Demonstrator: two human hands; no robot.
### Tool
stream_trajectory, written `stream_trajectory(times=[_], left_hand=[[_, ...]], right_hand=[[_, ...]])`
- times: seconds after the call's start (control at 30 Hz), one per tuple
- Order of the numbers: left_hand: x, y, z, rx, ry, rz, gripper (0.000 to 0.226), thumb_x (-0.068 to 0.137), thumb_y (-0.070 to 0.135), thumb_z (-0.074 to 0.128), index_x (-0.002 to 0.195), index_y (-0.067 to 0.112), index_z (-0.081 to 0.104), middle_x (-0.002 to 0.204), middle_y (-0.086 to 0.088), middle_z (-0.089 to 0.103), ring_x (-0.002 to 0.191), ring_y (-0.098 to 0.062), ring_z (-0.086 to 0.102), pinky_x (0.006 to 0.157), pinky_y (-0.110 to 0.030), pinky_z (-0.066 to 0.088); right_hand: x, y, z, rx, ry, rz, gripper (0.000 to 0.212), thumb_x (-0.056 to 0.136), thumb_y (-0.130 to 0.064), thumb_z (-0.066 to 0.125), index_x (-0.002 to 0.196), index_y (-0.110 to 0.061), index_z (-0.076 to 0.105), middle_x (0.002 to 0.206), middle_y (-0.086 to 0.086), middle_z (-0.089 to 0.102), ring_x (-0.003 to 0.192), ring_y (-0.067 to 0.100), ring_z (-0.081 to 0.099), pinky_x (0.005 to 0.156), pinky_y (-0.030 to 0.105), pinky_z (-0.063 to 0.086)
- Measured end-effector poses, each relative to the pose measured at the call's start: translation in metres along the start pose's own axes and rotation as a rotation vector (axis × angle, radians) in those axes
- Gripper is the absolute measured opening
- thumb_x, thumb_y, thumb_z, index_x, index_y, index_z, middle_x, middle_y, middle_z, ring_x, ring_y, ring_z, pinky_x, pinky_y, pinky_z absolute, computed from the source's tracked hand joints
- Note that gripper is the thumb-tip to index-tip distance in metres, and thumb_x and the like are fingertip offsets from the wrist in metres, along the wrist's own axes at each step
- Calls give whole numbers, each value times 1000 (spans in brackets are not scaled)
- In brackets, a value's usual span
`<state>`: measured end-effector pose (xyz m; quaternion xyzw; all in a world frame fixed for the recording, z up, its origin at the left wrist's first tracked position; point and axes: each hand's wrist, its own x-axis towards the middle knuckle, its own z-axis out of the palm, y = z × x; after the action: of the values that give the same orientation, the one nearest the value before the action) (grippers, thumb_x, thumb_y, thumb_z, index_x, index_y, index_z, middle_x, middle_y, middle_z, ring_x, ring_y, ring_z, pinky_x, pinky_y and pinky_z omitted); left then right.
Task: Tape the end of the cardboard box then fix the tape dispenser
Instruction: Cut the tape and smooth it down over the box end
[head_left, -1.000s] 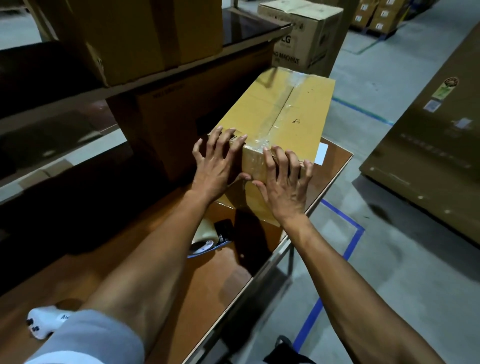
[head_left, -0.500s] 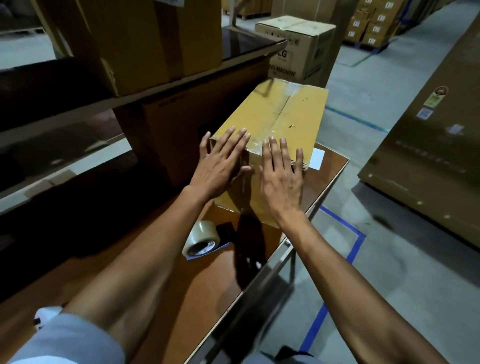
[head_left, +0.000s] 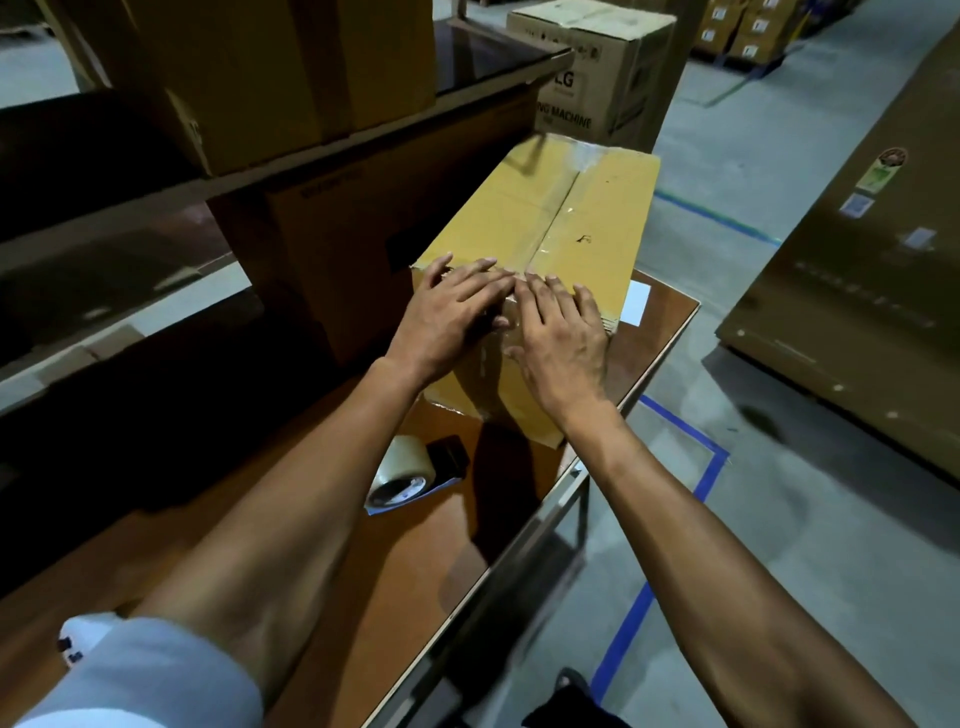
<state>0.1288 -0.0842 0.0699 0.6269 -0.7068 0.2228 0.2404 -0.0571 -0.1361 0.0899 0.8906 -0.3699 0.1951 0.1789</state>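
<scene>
A long yellow cardboard box (head_left: 582, 218) lies on the brown table (head_left: 426, 545), its near end toward me. Clear tape runs along the top seam and down the near end. My left hand (head_left: 449, 317) presses flat on the near top edge, fingers straight and pointing right. My right hand (head_left: 563, 338) presses flat beside it over the corner and the near face. Their fingertips nearly meet at the seam. The tape dispenser (head_left: 410, 470), holding a clear roll, lies on the table below the box, between my forearms.
A white slip (head_left: 636, 305) lies on the table right of the box. Shelving with brown boxes (head_left: 291, 73) stands at the left. An LG carton (head_left: 597, 73) and a big flat carton (head_left: 872, 291) sit on the floor. Blue tape lines (head_left: 660, 587) mark the floor.
Both hands went from curled over the box's near edge to lying flat, then slid toward each other over the taped seam. The view has shifted slightly.
</scene>
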Motion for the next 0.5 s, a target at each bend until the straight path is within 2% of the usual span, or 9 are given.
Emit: stream_trajectory(times=[0.07, 0.13, 0.27, 0.33, 0.4, 0.47, 0.5], left_hand=[[-4, 0, 2, 36, -15, 2, 56, 111, 45, 52, 160, 18, 47, 165, -1, 50, 160, -23, 34, 130, -58, 19], [-7, 0, 4, 109, -69, 4, 72, 106, 55, 56, 165, 18, 37, 171, -1, 39, 163, -24, 25, 132, -57, 12], [-9, 0, 5, 163, -104, 12, 85, 101, 64, 58, 167, 17, 30, 174, -1, 32, 164, -25, 22, 133, -56, 11], [-7, -2, 3, 135, -91, 19, 80, 103, 63, 57, 165, 18, 34, 172, -1, 37, 162, -25, 26, 132, -55, 14], [-4, -4, 0, 69, -53, 18, 64, 109, 57, 49, 161, 20, 43, 166, 0, 47, 157, -24, 37, 129, -53, 22], [0, -4, 0, 18, -24, -10, 50, 114, 49, 43, 156, 23, 51, 159, 3, 57, 151, -21, 47, 123, -49, 31], [1, -4, 0, 10, -7, -31, 45, 115, 45, 45, 154, 25, 54, 156, 4, 60, 147, -20, 51, 119, -48, 34]], right_hand=[[-2, 2, 2, -20, 16, -11, 80, 97, -49, 66, 160, -8, 39, 164, 13, 44, 152, 33, 42, 126, 52, 28], [-3, 1, 4, -35, 41, -16, 85, 94, -54, 68, 160, -8, 39, 163, 13, 46, 151, 33, 43, 126, 53, 28], [-4, 0, 4, -26, 46, -25, 95, 88, -57, 74, 160, -7, 38, 162, 12, 47, 151, 33, 44, 127, 52, 27], [-3, 4, 2, -4, 56, -41, 89, 92, -58, 68, 160, -7, 40, 161, 12, 49, 150, 32, 46, 127, 50, 29], [-2, 8, 1, 30, 80, -49, 71, 103, -55, 52, 157, -9, 46, 159, 11, 52, 147, 30, 50, 123, 47, 35], [0, 8, 0, 68, 121, -15, 56, 110, -46, 41, 152, -12, 54, 154, 9, 58, 143, 28, 55, 119, 45, 40], [2, 6, 0, 97, 155, 20, 50, 110, -41, 43, 148, -13, 59, 150, 8, 62, 139, 27, 59, 117, 45, 43]])
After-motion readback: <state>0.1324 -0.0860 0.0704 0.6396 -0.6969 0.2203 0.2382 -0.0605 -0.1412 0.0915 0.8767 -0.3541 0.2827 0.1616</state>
